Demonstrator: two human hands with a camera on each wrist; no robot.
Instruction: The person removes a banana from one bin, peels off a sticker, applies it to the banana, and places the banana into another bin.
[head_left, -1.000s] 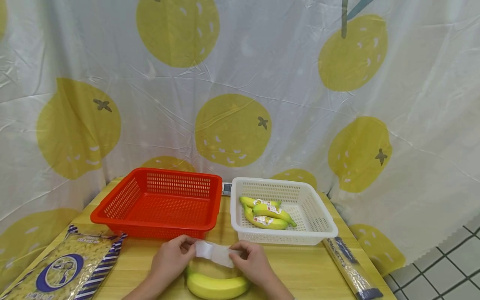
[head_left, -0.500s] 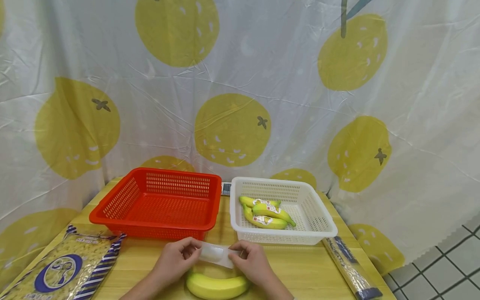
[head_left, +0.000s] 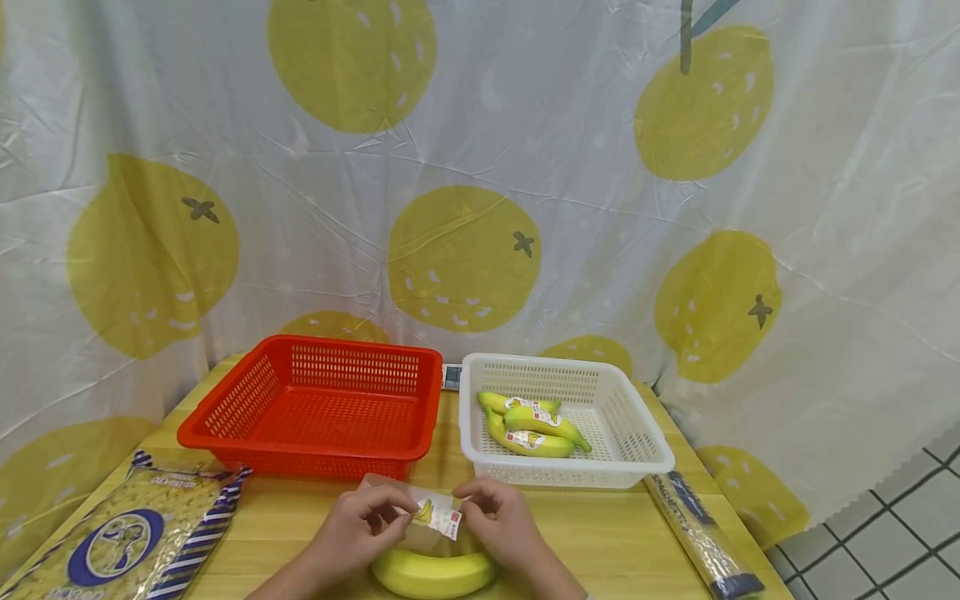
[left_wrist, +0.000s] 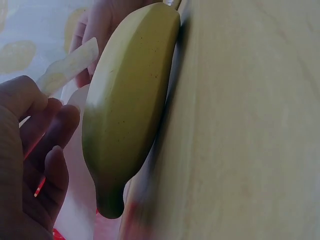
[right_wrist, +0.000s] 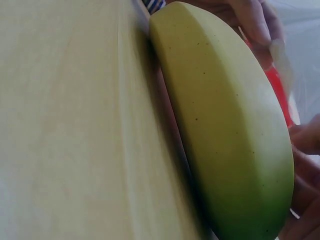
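Observation:
A small white label (head_left: 441, 517) with a banana picture and red print is stretched between my two hands, above the table. My left hand (head_left: 362, 523) pinches its left end between thumb and fingertips. My right hand (head_left: 501, 518) pinches the other end. Behind the left fingers and below the label shows a pale translucent sheet (head_left: 384, 481). Just in front of the hands a single yellow banana (head_left: 435, 575) with greenish ends lies on the table, its visible skin bare of any label. In the left wrist view the label (left_wrist: 70, 65) appears from its edge beside the banana (left_wrist: 130, 105).
A red basket (head_left: 337, 457) stands back left. Back right, a white basket (head_left: 562, 477) holds 3 labelled bananas (head_left: 536, 425). A pasta bag (head_left: 142, 533) lies at the left and a long spaghetti pack (head_left: 701, 533) at the right. A patterned curtain (head_left: 585, 275) hangs behind.
The strip between my hands has turned from its plain whitish side to show the printed banana label. My left hand has shifted slightly; the banana and baskets stay put.

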